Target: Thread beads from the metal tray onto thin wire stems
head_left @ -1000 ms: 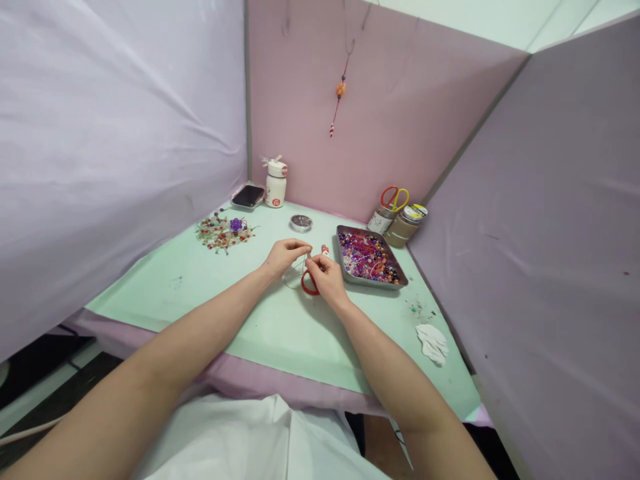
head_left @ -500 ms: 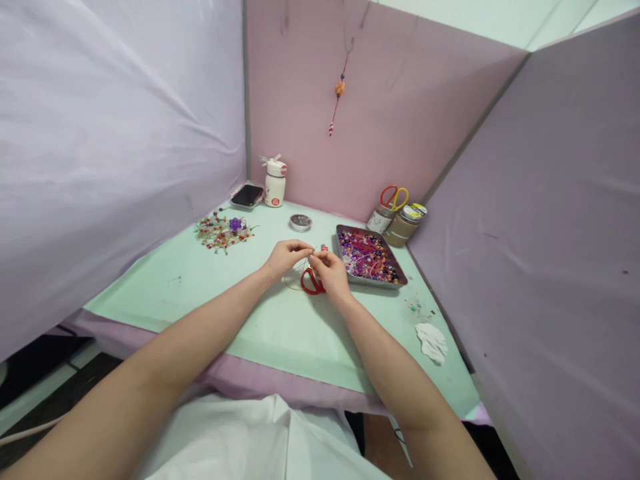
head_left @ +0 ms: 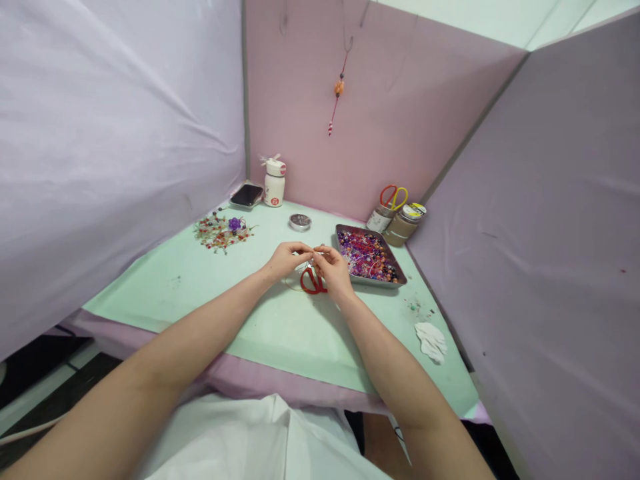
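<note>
My left hand [head_left: 289, 259] and my right hand [head_left: 333, 268] meet fingertip to fingertip above the pale green table [head_left: 295, 333]. Both pinch something too small to make out, with a thin cord looping below the left fingers. Red-handled scissors [head_left: 309, 281] lie under my right hand, partly hidden by it. Just to the right is a metal tray [head_left: 376, 283] full of purple, red and orange beads. A round container [head_left: 300, 222] of small pieces sits beyond my hands.
Beaded strands and a purple cluster [head_left: 235, 225] lie at the left, near a phone [head_left: 247, 195] and white bottle [head_left: 275, 182]. Jars [head_left: 404, 225] and scissors stand behind the tray. Crumpled white cloth [head_left: 431, 342] lies at the right. A beaded string [head_left: 339, 87] hangs on the back wall.
The right fingers have shifted slightly, with the index finger now more raised and bent over the pinch. My left hand has hardly moved.
</note>
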Tool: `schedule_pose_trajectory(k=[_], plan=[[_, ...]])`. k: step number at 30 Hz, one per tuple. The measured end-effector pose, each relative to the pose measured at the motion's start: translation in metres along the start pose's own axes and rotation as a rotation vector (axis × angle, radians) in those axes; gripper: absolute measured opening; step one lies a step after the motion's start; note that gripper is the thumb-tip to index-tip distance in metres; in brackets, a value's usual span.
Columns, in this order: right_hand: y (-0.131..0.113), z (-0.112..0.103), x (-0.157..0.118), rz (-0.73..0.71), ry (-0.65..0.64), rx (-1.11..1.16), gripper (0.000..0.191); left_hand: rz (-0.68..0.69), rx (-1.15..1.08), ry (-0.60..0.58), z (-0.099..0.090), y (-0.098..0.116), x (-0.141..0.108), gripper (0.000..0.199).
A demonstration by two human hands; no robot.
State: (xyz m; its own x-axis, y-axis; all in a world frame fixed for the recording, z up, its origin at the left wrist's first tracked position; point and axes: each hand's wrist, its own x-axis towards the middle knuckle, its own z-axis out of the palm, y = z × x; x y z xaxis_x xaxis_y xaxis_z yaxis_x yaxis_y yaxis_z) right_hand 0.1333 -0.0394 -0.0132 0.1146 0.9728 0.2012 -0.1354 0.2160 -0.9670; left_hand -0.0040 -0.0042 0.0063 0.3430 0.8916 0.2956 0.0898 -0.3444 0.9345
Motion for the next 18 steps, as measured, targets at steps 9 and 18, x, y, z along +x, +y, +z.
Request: schedule_pose_trajectory(k=[9,18], plan=[[-0.007,-0.005,0.002,-0.059,0.102,-0.004,0.027,-0.022,-0.023,-0.033,0.001,-0.001,0.0,0.013],[-0.035,-0.025,0.013,-0.153,0.254,0.281,0.029,-0.16,-0.107,-0.138,0.001,-0.007,0.001,0.019]])
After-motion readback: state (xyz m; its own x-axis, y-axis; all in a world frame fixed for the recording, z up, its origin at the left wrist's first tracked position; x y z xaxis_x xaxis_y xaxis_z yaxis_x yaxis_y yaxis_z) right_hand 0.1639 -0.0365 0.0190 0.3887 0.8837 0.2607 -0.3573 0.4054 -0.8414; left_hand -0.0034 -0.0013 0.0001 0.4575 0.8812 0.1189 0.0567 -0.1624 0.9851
